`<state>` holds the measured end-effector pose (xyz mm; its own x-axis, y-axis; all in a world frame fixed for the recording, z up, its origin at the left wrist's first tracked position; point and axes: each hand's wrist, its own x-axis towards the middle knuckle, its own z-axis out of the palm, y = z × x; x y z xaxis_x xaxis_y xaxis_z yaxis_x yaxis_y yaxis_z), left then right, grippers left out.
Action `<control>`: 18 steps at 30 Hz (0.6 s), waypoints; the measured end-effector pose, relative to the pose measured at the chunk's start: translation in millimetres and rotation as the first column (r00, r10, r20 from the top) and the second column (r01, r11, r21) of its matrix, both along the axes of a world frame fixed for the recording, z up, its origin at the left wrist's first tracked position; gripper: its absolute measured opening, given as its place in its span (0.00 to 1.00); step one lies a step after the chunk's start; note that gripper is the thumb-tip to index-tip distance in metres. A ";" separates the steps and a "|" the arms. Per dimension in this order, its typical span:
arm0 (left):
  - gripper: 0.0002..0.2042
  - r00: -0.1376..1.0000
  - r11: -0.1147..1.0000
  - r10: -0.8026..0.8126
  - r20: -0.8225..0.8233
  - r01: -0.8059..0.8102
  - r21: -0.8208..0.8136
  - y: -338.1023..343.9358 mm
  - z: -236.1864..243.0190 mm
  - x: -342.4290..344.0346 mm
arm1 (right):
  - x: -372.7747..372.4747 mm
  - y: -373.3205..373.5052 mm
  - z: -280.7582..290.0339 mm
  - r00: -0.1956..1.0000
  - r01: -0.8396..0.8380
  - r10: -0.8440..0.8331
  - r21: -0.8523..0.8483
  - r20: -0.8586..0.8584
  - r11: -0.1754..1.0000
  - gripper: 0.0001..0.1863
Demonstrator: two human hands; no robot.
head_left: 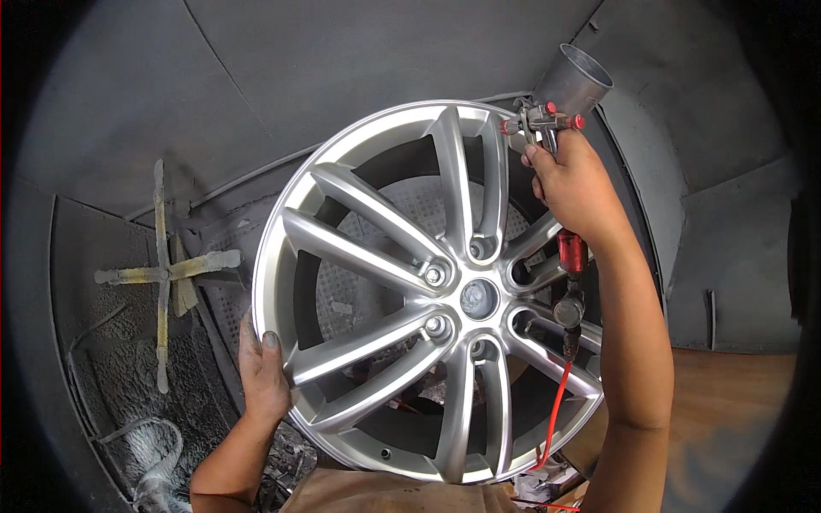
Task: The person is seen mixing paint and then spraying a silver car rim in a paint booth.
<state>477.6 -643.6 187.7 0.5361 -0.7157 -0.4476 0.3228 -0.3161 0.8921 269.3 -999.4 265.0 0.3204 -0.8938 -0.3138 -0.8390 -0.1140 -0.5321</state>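
Observation:
A large silver alloy wheel [402, 316] with several paired spokes and a round centre hole fills the middle of the view. At its left rim, my left hand [262, 369] grips the edge, thumb on the face and fingers hidden behind. Over the upper right rim, my right hand [569, 184] is wrapped round a spray gun [543, 124] with red knobs and a grey metal cup on top. The gun's nozzle points left, toward the wheel. Below that hand hang a red and metal air fitting [570, 291] and a red hose [554, 410], in front of the spokes.
A cross-shaped stand [163, 274] with yellow and grey coated arms is at the left. Dark grey panels [342, 60] enclose the far side. A cable [154, 427] lies at the lower left, and a brown board [727, 419] at the lower right.

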 end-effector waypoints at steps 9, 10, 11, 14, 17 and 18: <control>0.32 1.000 1.000 0.006 0.021 -0.005 -0.023 0.8 1.9 -1.7 | -5.5 0.1 -3.8 0.994 -0.100 0.096 -0.112 -0.042 0.989 0.16; 0.32 1.000 1.000 0.006 0.012 -0.005 -0.029 0.4 2.5 -1.7 | -5.0 1.4 -2.0 0.995 -0.095 0.089 -0.123 -0.054 0.988 0.16; 0.32 1.000 1.000 0.007 0.012 -0.006 -0.029 -0.2 3.7 -1.8 | -4.3 2.8 0.3 0.995 -0.089 0.081 -0.135 -0.066 0.987 0.15; 0.32 1.000 1.000 0.023 -0.014 -0.023 -0.010 -0.7 5.8 -1.6 | 5.5 7.5 16.0 0.995 0.001 -0.005 -0.038 -0.095 0.999 0.15; 0.32 1.000 1.000 0.001 0.026 0.000 -0.005 0.2 5.5 -0.1 | 4.3 7.0 17.4 0.999 -0.004 0.001 -0.065 -0.049 0.998 0.14; 0.33 1.000 1.000 -0.005 0.026 0.005 -0.009 0.2 5.7 0.1 | 3.6 6.7 17.8 0.999 -0.003 0.000 -0.066 -0.050 0.998 0.14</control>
<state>477.7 -643.4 193.3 0.5440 -0.7221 -0.4273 0.2979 -0.3098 0.9029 272.9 -992.7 282.8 0.3073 -0.9127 -0.2694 -0.8640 -0.1490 -0.4809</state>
